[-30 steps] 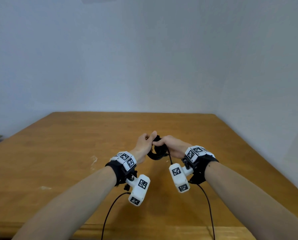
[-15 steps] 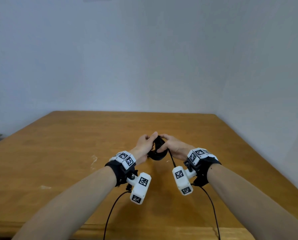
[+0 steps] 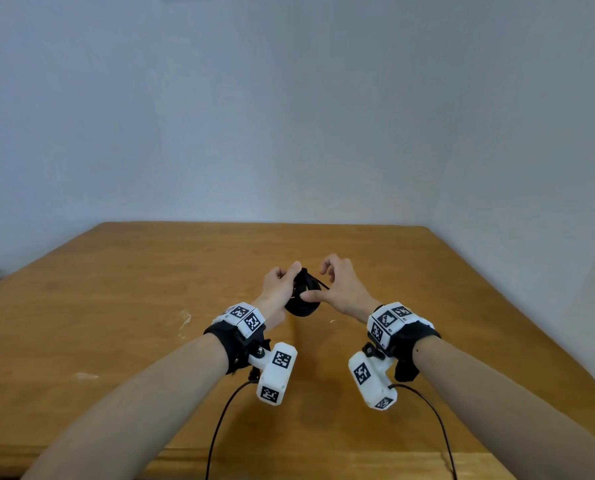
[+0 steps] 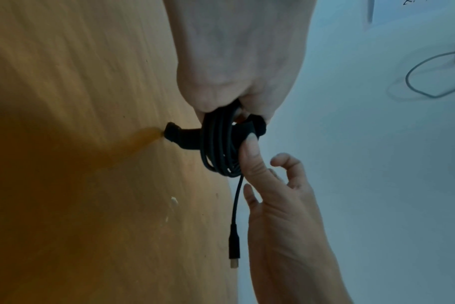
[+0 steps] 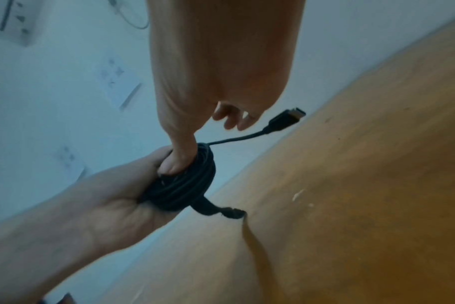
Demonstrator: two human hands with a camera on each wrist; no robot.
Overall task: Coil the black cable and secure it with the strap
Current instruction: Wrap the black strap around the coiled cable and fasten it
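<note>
The black cable is wound into a small coil and held above the table. My left hand grips the coil from the left, fingers curled round it. A black strap runs round the coil, and its free end sticks out toward the table. My right hand presses its thumb on the strap at the coil's side. Its other fingers are lifted off and loosely curled. One cable end with its plug hangs free.
The wooden table stretches ahead to a pale wall, with its front edge close to me. Thin black leads run from both wrist cameras over that edge. Small white scuffs mark the wood to the left.
My right hand's fingers, which lay over the coil, have lifted off and spread; only the thumb stays on it. The left hand keeps its hold.
</note>
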